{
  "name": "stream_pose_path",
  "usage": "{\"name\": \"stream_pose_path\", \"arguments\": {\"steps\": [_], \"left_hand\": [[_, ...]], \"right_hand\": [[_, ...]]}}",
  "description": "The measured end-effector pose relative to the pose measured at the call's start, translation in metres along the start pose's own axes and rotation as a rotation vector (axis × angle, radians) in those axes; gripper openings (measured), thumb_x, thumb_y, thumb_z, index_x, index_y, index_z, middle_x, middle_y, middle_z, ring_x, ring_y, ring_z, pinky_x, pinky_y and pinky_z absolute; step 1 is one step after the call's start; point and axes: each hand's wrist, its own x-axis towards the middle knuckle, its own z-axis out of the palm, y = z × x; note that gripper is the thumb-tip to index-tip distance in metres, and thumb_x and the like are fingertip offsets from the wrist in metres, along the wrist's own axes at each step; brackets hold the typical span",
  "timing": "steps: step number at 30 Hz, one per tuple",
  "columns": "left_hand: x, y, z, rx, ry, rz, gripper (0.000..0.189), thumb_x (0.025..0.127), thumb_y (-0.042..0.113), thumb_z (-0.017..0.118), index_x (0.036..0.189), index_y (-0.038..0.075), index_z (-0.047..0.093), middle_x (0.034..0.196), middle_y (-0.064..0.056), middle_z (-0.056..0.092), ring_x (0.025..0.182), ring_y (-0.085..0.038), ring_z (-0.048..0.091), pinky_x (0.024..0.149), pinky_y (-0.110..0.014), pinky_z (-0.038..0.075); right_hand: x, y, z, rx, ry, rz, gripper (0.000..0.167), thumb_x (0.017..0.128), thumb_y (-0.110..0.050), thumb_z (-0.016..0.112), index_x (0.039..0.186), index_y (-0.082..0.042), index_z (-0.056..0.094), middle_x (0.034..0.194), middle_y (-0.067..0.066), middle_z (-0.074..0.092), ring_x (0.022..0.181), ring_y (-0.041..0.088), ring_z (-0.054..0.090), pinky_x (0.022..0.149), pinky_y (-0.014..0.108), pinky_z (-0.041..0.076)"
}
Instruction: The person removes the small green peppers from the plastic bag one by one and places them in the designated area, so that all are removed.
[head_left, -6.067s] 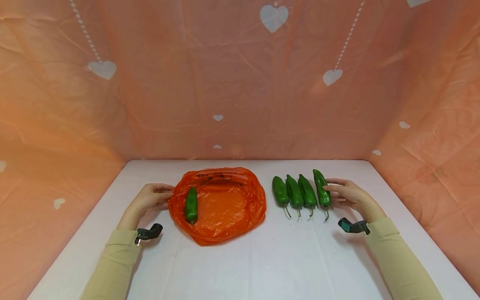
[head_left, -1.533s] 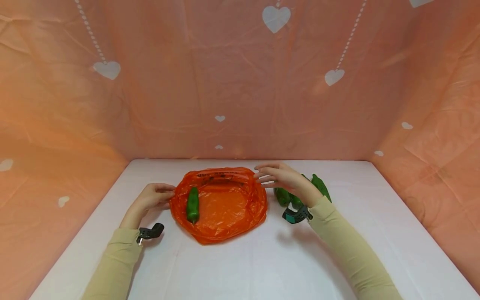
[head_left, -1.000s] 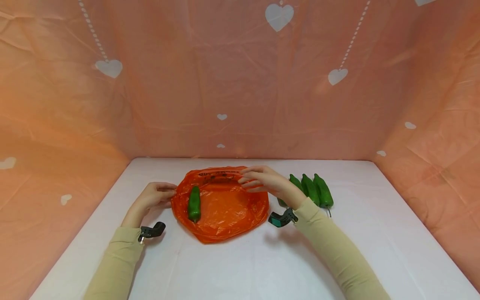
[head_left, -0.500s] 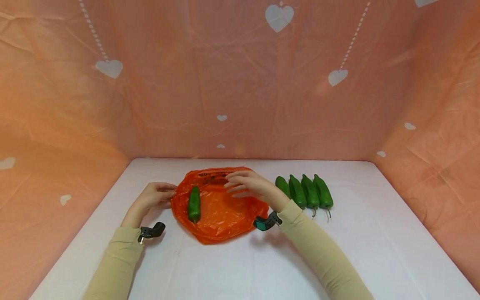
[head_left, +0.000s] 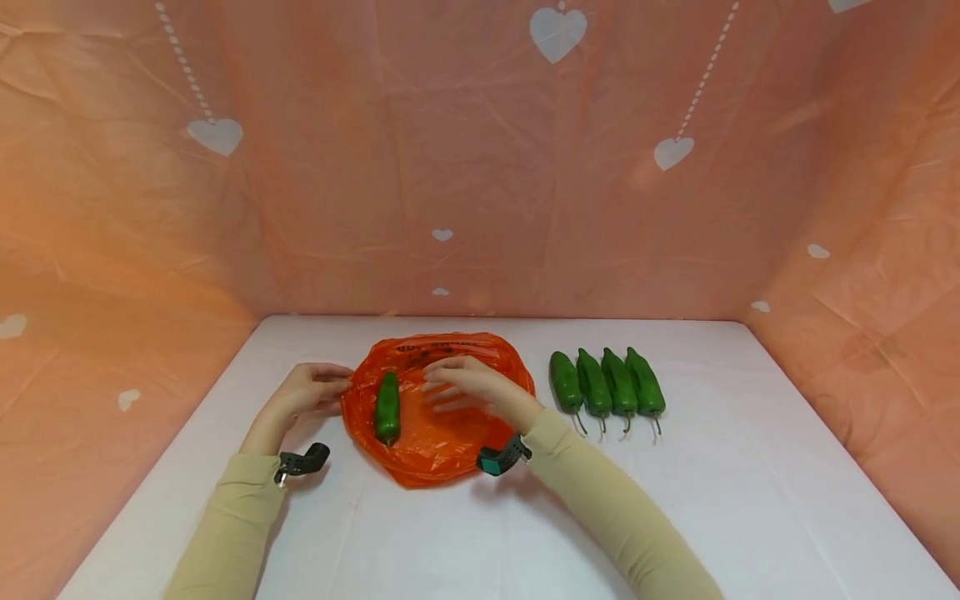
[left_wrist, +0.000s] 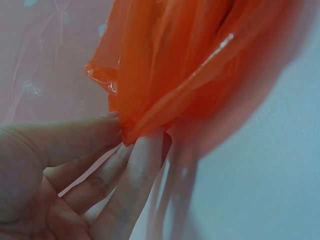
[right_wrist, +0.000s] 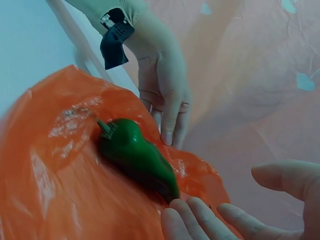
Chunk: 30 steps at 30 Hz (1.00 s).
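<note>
An orange plastic bag (head_left: 450, 429) lies spread open on the white table. On its left part rests a green pepper (head_left: 387, 408), stem toward the near side. My left hand (head_left: 303, 392) pinches the bag's left edge between thumb and fingers, as the left wrist view shows. Over the bag's middle hovers my right hand (head_left: 472, 383), fingers parted and pointing left, holding nothing. In the right wrist view the pepper (right_wrist: 137, 152) lies just beyond the right hand's fingertips (right_wrist: 195, 215); whether they touch it I cannot tell.
Several green peppers (head_left: 619, 383) lie side by side in a row right of the bag, stems toward me. White cloth covers the table (head_left: 420, 542). An orange curtain with white hearts (head_left: 480, 167) encloses the back and sides.
My right hand has let go of the rightmost pepper, now snug against the row, and travelled left over the bag toward the single pepper. The left hand keeps its hold on the bag.
</note>
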Motion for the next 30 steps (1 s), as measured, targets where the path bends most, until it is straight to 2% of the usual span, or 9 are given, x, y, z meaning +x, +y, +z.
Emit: {"name": "stream_pose_path", "arguments": {"steps": [9,17,30], "left_hand": [[-0.003,0.000,0.000,-0.020,-0.008,-0.007,0.042,0.096,0.013,0.058,0.127,-0.013,0.051,0.115,-0.027,0.060,0.085,-0.024,0.068,0.076,-0.038,0.057],[-0.004,0.001,-0.001,-0.022,-0.012,-0.004,0.042,0.096,0.014,0.058,0.128,-0.013,0.050,0.114,-0.027,0.061,0.086,-0.025,0.068,0.077,-0.040,0.057],[-0.002,0.001,-0.001,-0.001,-0.009,0.002,0.043,0.096,0.015,0.059,0.127,-0.012,0.051,0.112,-0.025,0.063,0.086,-0.024,0.068,0.076,-0.038,0.057]], "right_hand": [[0.003,0.008,0.011,-0.038,-0.025,-0.010,0.046,0.100,-0.023,0.052,0.133,0.010,0.047,0.124,0.026,0.057,0.111,0.038,0.058,0.091,0.041,0.051],[0.010,0.008,0.021,-0.015,-0.002,0.030,0.042,0.099,-0.022,0.054,0.126,0.010,0.055,0.117,0.025,0.061,0.107,0.038,0.060,0.086,0.042,0.054],[0.027,0.008,0.035,-0.091,0.069,0.136,0.039,0.092,-0.031,0.064,0.111,0.002,0.066,0.098,0.016,0.066,0.089,0.032,0.067,0.078,0.041,0.057]]}}
